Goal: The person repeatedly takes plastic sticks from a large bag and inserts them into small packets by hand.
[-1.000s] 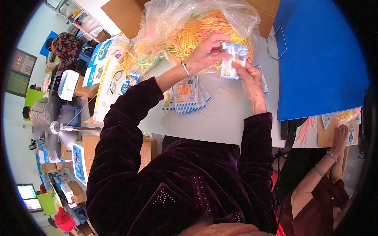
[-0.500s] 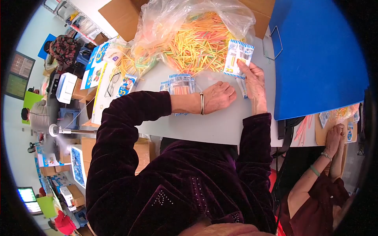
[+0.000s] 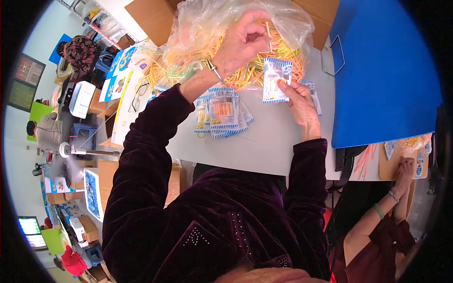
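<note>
My left hand, with a bracelet at its wrist, is over the heap of thin coloured sticks. Its fingers pinch a pale thin stick, held roughly upright. In my right hand is a small plastic packet with blue striped ends and a clear window, gripped by thumb and fingers. Several similar packets lie overlapping on the table, left of that hand; the top one shows orange-pink sticks inside. Another packet lies just behind my right hand, partly covered by it.
A clear plastic bag in a cardboard box surrounds the sticks. Glasses rest at the left, and a small fan is beyond. A blue panel borders the right. Past it, a co-worker's hands are at a board.
My left hand has risen from the table by the packets to the stick heap and now pinches a stick. The right hand's packet has shifted slightly left and down.
</note>
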A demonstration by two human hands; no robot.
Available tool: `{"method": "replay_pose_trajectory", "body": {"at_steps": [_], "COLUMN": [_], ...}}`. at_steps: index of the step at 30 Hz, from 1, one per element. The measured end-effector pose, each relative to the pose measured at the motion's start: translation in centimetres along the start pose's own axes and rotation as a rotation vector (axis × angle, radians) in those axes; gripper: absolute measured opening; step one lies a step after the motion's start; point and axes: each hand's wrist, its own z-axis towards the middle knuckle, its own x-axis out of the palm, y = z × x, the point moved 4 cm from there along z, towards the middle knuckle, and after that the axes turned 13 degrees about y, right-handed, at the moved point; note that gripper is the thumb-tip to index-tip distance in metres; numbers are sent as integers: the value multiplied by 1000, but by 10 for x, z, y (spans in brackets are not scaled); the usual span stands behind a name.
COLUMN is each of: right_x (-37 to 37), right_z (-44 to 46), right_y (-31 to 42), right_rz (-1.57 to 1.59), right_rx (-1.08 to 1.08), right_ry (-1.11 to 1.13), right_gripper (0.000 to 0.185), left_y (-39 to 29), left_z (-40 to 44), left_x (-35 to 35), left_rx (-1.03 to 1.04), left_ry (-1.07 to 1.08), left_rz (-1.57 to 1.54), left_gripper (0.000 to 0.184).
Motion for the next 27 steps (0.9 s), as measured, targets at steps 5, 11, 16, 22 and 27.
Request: {"method": "replay_pose_trajectory", "body": {"at_steps": [5,11,16,22,27], "right_x": [13,13,12,-4,-14], "right_z": [-3,-3,-3,-3,-1], "right_y": [1,1,-3,4,9], "right_rz": [131,133,112,74,65], "right_rx": [41,42,40,-82,-191], "right_ry": [50,80,80,-77,-136], "right_gripper": [22,23,25,26,27], "left_y": [19,27,23,59,76], "left_z": [-8,-17,-24,-26,-49], "left_x": [8,11,19,-19,4], "left_rx": [-41,-66,-36,-218,-249], "left_ry": [40,261,416,223,314], "left_rz": [-12,238,404,387,1156], "left_gripper": [26,18,23,18,13]}}
